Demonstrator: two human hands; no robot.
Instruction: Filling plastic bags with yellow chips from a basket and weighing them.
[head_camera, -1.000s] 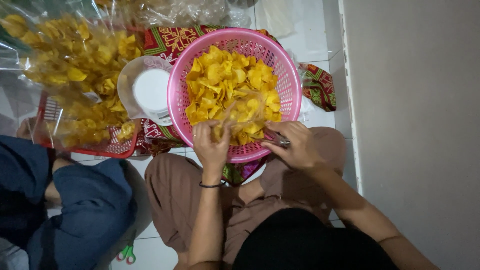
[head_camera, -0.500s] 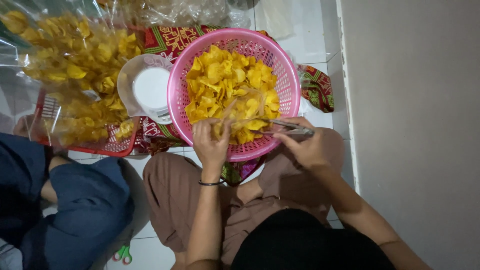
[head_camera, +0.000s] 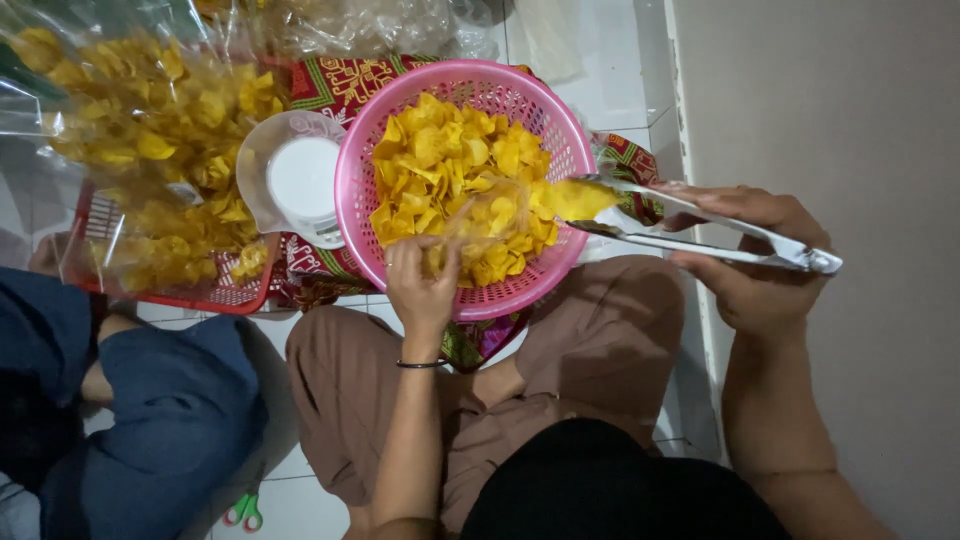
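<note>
Your right hand (head_camera: 755, 255) grips metal tongs (head_camera: 700, 228), their tips pinching a yellow chip (head_camera: 578, 198) over the rim of the pink basket (head_camera: 352, 195) heaped with chips. Your left hand (head_camera: 423, 285) holds a clear plastic bag (head_camera: 490, 215) open at the basket's near side. Left of the basket sits a white measuring cup (head_camera: 300, 178), then bagged chips (head_camera: 150, 130) over a red tray (head_camera: 225, 295). Green-handled scissors (head_camera: 243, 510) lie on the floor.

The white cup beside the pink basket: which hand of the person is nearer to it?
Left. The left hand rests at the pink basket front, just right of the white cup; the right hand holds metal tongs beyond the basket's far side.
</note>
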